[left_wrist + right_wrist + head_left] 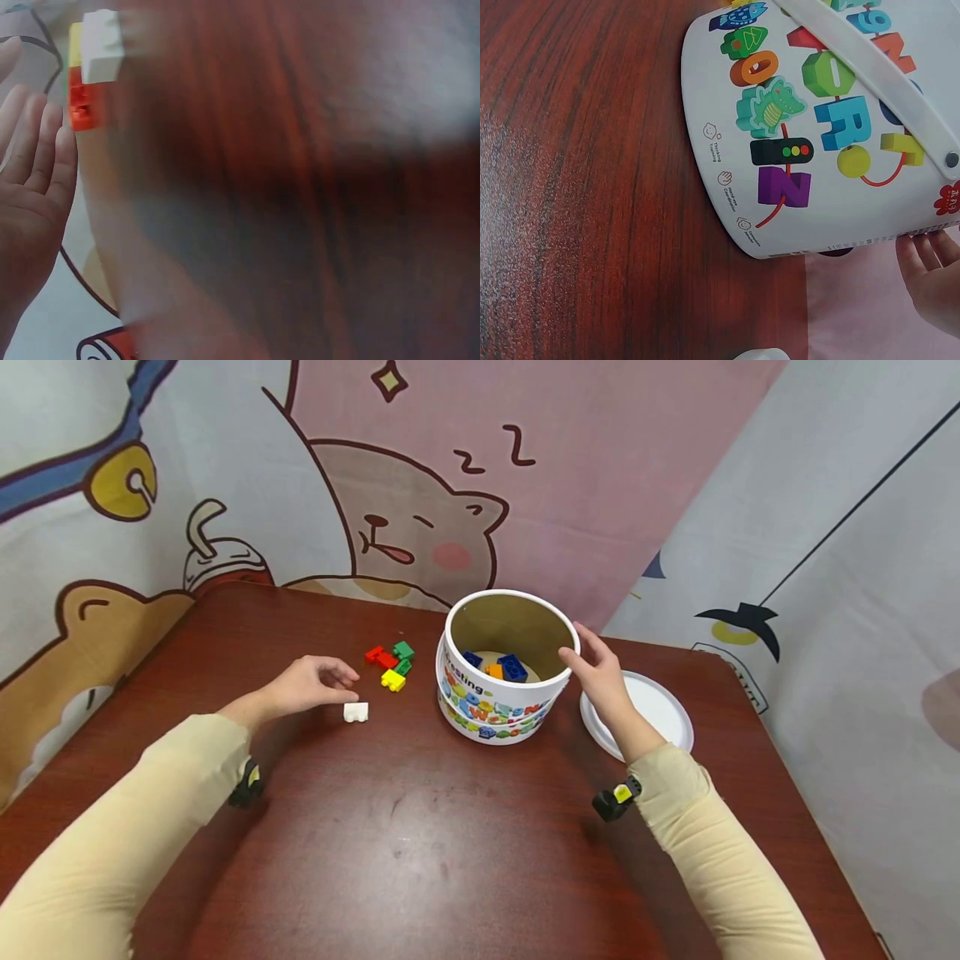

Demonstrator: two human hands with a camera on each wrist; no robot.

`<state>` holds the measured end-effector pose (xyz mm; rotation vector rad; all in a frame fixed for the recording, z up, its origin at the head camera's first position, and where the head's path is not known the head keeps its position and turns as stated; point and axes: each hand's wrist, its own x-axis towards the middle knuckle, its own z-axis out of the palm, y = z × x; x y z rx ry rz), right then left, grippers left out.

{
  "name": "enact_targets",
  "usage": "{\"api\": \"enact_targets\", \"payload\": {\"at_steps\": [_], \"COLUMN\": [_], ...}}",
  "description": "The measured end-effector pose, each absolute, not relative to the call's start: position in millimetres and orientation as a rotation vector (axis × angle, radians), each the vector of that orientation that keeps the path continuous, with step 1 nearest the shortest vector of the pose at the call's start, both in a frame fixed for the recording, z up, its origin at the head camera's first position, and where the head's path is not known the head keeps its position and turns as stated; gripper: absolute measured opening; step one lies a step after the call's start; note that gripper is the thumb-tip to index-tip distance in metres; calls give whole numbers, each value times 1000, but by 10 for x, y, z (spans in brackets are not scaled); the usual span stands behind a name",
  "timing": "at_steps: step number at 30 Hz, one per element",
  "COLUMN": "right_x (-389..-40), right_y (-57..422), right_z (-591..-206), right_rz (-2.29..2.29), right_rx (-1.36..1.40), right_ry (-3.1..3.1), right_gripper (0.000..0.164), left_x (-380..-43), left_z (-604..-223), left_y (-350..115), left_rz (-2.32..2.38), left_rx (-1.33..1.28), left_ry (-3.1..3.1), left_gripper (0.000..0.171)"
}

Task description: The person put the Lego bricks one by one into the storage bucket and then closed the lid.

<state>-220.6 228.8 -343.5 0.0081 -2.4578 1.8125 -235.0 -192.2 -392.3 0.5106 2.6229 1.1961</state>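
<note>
Head view shows the red-brown counter (450,860) beneath both hands, with the white bucket (495,706) upright between them, touching the right. Its round white lid (663,710) is off, lying flat beside the right wrist. The right hand (602,678) grips the bucket's rim; the left hand (307,683) is empty, thumb and fingers parted. Inside the bucket, at the right hand's thumb side, lie 2 blue blocks (513,668) and 1 orange block (494,671); the near wall may hide more. Between the left hand and the bucket sit red blocks (387,660), 2 green blocks (403,650) and 1 yellow block (393,680). Just beside the left thumb is the white block (356,712); whether they touch, I cannot tell. Picking it up seems to be the step in hand; the next move calls for closing the left thumb and fingers around it while the right hand steadies the bucket.
</note>
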Motion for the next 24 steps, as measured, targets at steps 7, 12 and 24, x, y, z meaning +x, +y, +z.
{"api": "enact_targets", "payload": {"at_steps": [7, 12, 24], "right_x": [-2204, -2202, -2201], "right_y": [2296, 2296, 2295], "right_z": [-3440, -3436, -3431], "right_rz": [1791, 1802, 1808], "right_rx": [-21, -10, 5], "right_ry": [-2487, -2476, -2472], "right_gripper": [56, 56, 56], "left_x": [-2309, -2336, -2357], "left_z": [-4076, -4126, -4089], "left_y": [-1924, -1901, -1893], "left_rz": [1180, 1102, 1007], "left_rx": [543, 542, 571], "left_ry": [2557, 2545, 2510], "left_gripper": [39, 39, 25]}}
